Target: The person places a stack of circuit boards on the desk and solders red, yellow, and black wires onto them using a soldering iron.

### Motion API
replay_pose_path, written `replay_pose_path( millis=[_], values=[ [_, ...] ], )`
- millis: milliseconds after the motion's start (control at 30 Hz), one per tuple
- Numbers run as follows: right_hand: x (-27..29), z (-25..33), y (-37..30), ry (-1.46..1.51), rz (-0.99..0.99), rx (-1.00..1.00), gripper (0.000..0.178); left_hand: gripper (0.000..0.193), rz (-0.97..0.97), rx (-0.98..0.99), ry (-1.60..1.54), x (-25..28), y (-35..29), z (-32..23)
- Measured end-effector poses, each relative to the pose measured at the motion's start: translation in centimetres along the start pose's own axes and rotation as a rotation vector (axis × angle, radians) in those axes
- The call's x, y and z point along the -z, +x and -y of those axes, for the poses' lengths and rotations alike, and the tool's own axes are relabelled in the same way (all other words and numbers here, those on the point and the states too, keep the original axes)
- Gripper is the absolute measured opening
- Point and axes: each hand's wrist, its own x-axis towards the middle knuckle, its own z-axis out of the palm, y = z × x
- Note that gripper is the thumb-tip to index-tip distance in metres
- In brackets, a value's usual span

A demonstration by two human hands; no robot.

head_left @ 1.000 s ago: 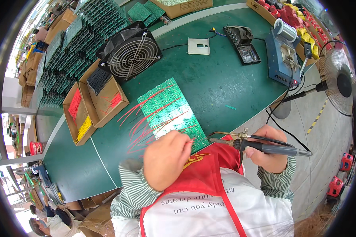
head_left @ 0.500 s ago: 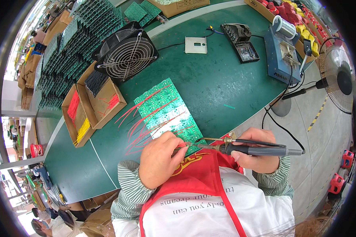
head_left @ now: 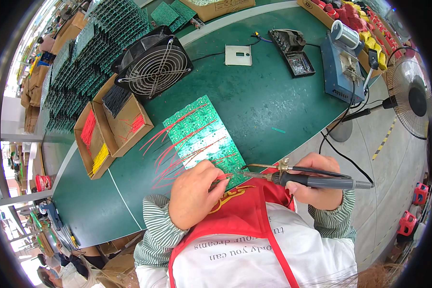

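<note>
A green circuit board panel [head_left: 201, 126] lies on the table in front of me, with rows of red wires [head_left: 165, 152] standing off it toward the left. My left hand [head_left: 197, 192] is at the panel's near edge, its thumb and fingers pinched on a red wire [head_left: 222, 177]. In my right hand [head_left: 317, 180] is a grey-handled soldering iron [head_left: 317, 182], its tip pointing left at the near right corner of the panel. A thin metal solder feed tube [head_left: 259, 166] runs along the iron's upper side. Whether the tip touches the board cannot be made out.
Cardboard boxes [head_left: 114, 154] of red, yellow and black wires stand left, beside a black fan [head_left: 153, 67]. Stacked circuit boards [head_left: 89, 67] fill the far left. At the far right are a blue soldering station [head_left: 340, 65], a solder spool [head_left: 345, 34] and a standing fan [head_left: 413, 96].
My right hand has drawn the soldering iron slightly to the right, away from my left fingers. My left hand and the panel stay where they were.
</note>
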Motion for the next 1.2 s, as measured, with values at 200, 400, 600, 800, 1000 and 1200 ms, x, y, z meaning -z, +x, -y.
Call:
replay_pose_path(
  millis=[200,400,600,800,1000,1200],
  values=[
    [0.5,-0.1,-0.5,-0.002,-0.016,-0.019,0.02,0.011,0.014,0.021,0.011,0.6,-0.1,-0.6],
    [0.8,-1.0,-1.7,-0.035,-0.09,-0.027,0.021,0.007,-0.195,-0.09,0.195,1.2,0.4,-1.8],
    [0.7,-1.5,-1.7,0.02,-0.106,-0.109,0.022,0.007,-0.033,-0.03,-0.015,-1.7,1.0,-1.1],
    [0.8,-1.4,-1.1,0.027,-0.102,-0.075,0.021,0.009,-0.02,-0.05,-0.024,-1.7,1.8,-1.1],
    [0.7,-1.8,-1.0,0.007,-0.071,-0.064,0.021,0.01,-0.021,-0.048,-0.013,-1.8,1.6,-0.8],
    [0.8,-1.6,-0.9,-0.041,-0.039,-0.018,0.021,0.011,-0.009,-0.032,-0.028,-2.0,1.5,-1.0]
  ],
)
